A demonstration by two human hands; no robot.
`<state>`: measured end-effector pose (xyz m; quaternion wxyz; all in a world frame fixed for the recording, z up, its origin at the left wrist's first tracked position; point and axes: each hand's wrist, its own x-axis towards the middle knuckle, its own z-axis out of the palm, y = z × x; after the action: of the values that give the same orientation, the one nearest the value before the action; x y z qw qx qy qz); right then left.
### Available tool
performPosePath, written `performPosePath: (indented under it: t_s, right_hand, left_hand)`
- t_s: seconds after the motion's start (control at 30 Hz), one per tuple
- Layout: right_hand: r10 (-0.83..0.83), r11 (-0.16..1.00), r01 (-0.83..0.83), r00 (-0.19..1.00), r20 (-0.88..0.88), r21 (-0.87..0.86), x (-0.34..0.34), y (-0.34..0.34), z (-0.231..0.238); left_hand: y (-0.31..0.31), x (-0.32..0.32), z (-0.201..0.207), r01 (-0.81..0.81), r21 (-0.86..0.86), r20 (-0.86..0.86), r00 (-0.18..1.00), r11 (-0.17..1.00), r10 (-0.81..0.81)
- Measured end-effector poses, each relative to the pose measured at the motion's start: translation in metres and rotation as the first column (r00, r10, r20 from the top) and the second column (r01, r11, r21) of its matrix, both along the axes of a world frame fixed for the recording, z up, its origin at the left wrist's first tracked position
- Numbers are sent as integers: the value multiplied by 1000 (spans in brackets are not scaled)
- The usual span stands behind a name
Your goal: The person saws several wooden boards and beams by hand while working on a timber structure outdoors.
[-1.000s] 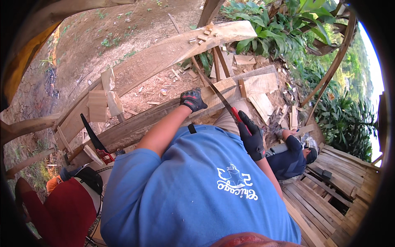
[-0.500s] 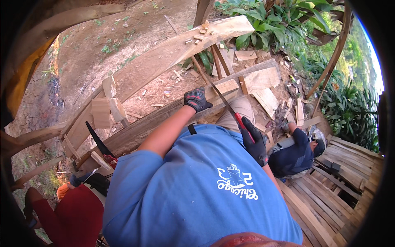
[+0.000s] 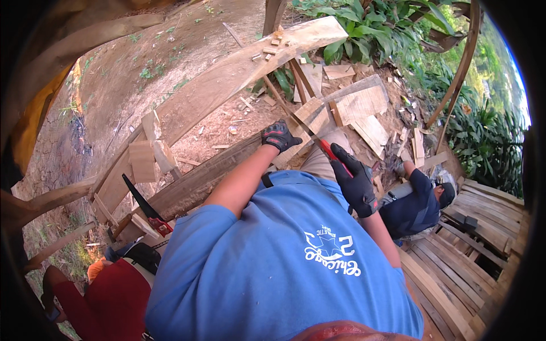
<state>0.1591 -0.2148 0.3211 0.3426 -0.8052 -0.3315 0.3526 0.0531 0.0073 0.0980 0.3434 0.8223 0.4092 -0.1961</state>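
My right hand (image 3: pixel 357 184), in a dark glove, is closed around the red handle of a handsaw (image 3: pixel 310 133). The saw's blade slants up and left, across a pale wooden piece (image 3: pixel 297 149). My left hand (image 3: pixel 278 136), gloved in black with red marks, grips that piece to the left of the blade; its fingertips are partly hidden. Beneath my left forearm runs a long weathered beam (image 3: pixel 210 170), with the pale piece angled across its right end.
A second saw (image 3: pixel 142 202) with a red handle lies at left. Beyond stands a long curved plank (image 3: pixel 239 65) bearing small blocks. Offcuts (image 3: pixel 361 105) litter the ground. One person in red (image 3: pixel 108 301) is at lower left, another in dark blue (image 3: pixel 412 199) at right, beside wooden slats (image 3: pixel 449 267).
The pale piece has swung from lying along the beam to a steeper angle. My left hand has shifted slightly right with it; my right hand and the saw have moved up.
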Motion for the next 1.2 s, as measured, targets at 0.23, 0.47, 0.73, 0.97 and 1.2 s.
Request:
performPosePath:
  t_s: [0.23,0.47,0.73,0.97,1.2]
  right_hand:
    - [-32,995,27,998,-49,-96,11,-29,23]
    - [-88,989,79,994,-64,-125,0,-36,19]
    - [-31,987,38,999,41,-158,3,-46,46]
    - [107,994,-107,979,171,-13,8,-50,35]
    - [-17,999,19,999,50,-40,11,-3,-47]
  left_hand:
    - [-28,8,6,173,70,50,983,982,-177]
    - [-36,7,4,90,3,28,996,996,-90]
    - [-34,8,3,71,-21,15,997,997,-70]
    - [-46,4,-2,85,92,67,994,992,-91]
    - [-44,10,10,96,94,30,995,991,-99]
